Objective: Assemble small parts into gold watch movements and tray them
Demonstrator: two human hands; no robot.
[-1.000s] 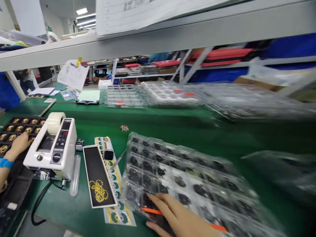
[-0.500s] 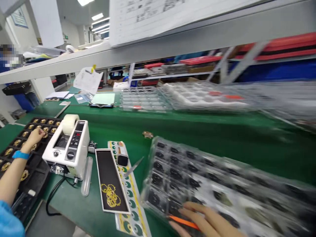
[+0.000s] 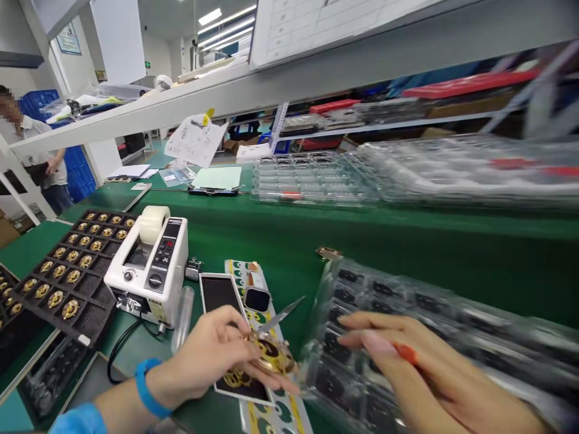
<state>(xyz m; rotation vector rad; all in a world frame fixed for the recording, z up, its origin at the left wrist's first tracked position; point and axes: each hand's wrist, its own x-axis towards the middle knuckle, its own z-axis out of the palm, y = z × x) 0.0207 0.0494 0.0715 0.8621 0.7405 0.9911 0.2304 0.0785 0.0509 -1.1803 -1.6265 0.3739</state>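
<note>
My left hand (image 3: 221, 355), with a blue band on the wrist, is closed on a round gold watch case (image 3: 274, 354) with a dark middle. It is above a white-rimmed black tray (image 3: 221, 292) with thin yellow rings (image 3: 237, 378) in it. To the right, my right hand (image 3: 407, 361) is over a clear plastic tray (image 3: 350, 278) of black parts. An orange slim tool (image 3: 406, 353) is tucked in that hand, its tip hidden; thumb and fingers are close together. Metal tweezers (image 3: 286, 312) lie between the hands, on a yellow-and-green sticker sheet (image 3: 252, 416).
A white tape dispenser (image 3: 174, 256) stands left of the hands, with a black foam tray (image 3: 97, 316) of gold cases beyond it. Clear trays (image 3: 312, 181) line the raised back ledge. A metal clasp (image 3: 329, 253) lies behind. One person (image 3: 43, 144) stands far left.
My left hand has come back from the foam tray, rightward, with a gold watch case in it. My right hand is higher, and its orange tool shows less. The view has turned left.
</note>
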